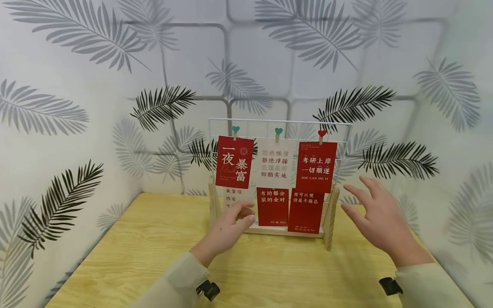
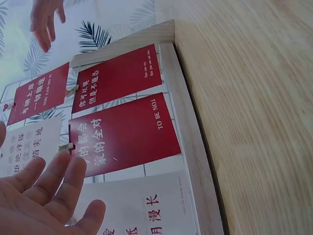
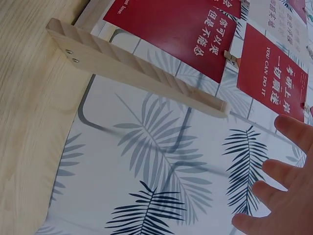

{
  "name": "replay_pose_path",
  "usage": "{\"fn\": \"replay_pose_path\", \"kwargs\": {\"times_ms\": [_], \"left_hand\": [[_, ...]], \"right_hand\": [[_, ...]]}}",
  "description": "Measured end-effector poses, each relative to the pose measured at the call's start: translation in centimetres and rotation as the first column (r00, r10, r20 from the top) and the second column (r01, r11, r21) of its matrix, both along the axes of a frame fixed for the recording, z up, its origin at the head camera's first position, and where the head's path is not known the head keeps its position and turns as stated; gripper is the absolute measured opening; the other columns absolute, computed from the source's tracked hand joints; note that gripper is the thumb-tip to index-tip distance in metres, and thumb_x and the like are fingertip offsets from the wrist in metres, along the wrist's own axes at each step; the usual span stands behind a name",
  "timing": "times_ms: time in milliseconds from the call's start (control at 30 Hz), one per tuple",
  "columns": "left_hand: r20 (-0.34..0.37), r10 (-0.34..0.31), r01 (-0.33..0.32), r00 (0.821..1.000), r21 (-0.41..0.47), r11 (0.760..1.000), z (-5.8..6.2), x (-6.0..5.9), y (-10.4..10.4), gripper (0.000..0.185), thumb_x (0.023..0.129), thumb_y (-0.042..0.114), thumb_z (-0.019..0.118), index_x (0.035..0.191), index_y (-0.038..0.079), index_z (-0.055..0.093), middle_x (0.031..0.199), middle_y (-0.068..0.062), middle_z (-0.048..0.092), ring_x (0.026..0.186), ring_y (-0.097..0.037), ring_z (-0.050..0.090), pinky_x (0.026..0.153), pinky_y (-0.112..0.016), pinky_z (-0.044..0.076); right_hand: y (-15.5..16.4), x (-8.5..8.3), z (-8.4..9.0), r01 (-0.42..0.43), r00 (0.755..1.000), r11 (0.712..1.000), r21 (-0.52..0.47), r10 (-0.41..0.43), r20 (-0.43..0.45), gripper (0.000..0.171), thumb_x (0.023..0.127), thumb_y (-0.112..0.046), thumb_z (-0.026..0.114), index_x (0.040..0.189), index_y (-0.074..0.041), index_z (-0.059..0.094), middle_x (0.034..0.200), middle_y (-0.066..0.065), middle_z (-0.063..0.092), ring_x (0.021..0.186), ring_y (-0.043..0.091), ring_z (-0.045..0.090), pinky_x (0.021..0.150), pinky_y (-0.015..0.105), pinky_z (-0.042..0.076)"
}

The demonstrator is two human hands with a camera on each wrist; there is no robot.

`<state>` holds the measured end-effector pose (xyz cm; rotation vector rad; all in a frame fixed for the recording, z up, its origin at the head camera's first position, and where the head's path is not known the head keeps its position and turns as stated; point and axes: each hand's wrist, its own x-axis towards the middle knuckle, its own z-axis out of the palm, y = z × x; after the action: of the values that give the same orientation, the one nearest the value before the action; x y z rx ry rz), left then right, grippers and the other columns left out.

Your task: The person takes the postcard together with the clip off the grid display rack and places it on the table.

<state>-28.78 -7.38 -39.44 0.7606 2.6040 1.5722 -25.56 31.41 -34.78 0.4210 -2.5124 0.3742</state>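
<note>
1. Card rack [image 1: 331,214] stands upright at the tabletop's [image 1: 154,256] far edge, its wooden feet bracing a thin white wire grid.
2. Glossy red and white cards [image 1: 272,206] hang flat from small heart-topped pegs [image 1: 278,132].
3. Left hand [image 1: 227,231] hovers by the lowest white card, fingers relaxed, grasping nothing.
4. Right hand [image 1: 379,220] is spread, released, beside the rack's right foot.

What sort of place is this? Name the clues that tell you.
Probably a small desk corner at home or in a study nook: a wooden table, leaf-print wallpaper, and a wire grid stand clipped with motivational cards.
</note>
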Motion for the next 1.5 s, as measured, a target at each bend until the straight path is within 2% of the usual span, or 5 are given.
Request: {"fn": "replay_pose_path", "kwargs": {"times_ms": [300,500,733,1267,1500], "left_hand": [[0.041,-0.038,0.036,0.998,0.046,0.998,1.0,-1.0,1.9,0.049,0.105,0.041,0.054,0.147,0.016,0.048,0.134,-0.005,0.059,0.123,-0.021,0.056,0.104,-0.049,0.045],[0.060,-0.049,0.045,0.997,0.066,0.997,1.5,-1.2,2.6,0.051,0.104,0.044,0.055,0.146,0.017,0.048,0.135,0.002,0.058,0.127,-0.019,0.054,0.107,-0.048,0.042],[0.032,-0.065,0.063,0.997,0.061,0.996,2.4,-1.5,3.6,0.050,0.103,0.042,0.057,0.146,0.017,0.049,0.133,0.003,0.060,0.124,-0.016,0.055,0.105,-0.046,0.044],[0.046,-0.081,0.079,0.996,0.063,0.995,3.8,-2.7,6.8,0.052,0.104,0.043,0.056,0.150,0.020,0.046,0.139,-0.002,0.058,0.122,-0.016,0.055,0.103,-0.045,0.046],[0.075,-0.067,0.062,0.995,0.061,0.996,4.2,-3.1,8.3,0.056,0.103,0.046,0.055,0.153,0.024,0.044,0.142,0.004,0.056,0.124,-0.015,0.053,0.103,-0.044,0.045]], "right_hand": [[-1.2,-0.7,2.2,-0.022,0.999,0.998,-0.057,0.020,-0.026,0.050,0.101,-0.038,0.060,0.143,-0.011,0.055,0.159,0.026,0.026,0.142,0.052,0.024,0.108,0.073,0.020],[-2.2,-1.4,4.0,-0.031,0.999,0.996,-0.085,0.029,-0.027,0.050,0.102,-0.040,0.057,0.144,-0.012,0.055,0.162,0.022,0.022,0.147,0.048,0.018,0.110,0.072,0.017],[-2.8,-2.0,5.7,-0.042,0.999,0.991,-0.131,0.038,-0.039,0.049,0.103,-0.039,0.057,0.143,-0.010,0.056,0.162,0.021,0.022,0.148,0.047,0.015,0.111,0.072,0.015],[-4.1,-3.6,8.7,-0.058,0.994,0.996,-0.064,0.051,-0.100,0.046,0.101,-0.036,0.059,0.141,-0.014,0.058,0.162,0.019,0.026,0.147,0.045,0.020,0.114,0.068,0.016],[-4.5,-4.2,9.6,-0.046,0.996,0.997,-0.062,0.041,-0.085,0.044,0.102,-0.034,0.057,0.141,-0.014,0.058,0.161,0.020,0.026,0.147,0.046,0.021,0.116,0.066,0.015]]}}
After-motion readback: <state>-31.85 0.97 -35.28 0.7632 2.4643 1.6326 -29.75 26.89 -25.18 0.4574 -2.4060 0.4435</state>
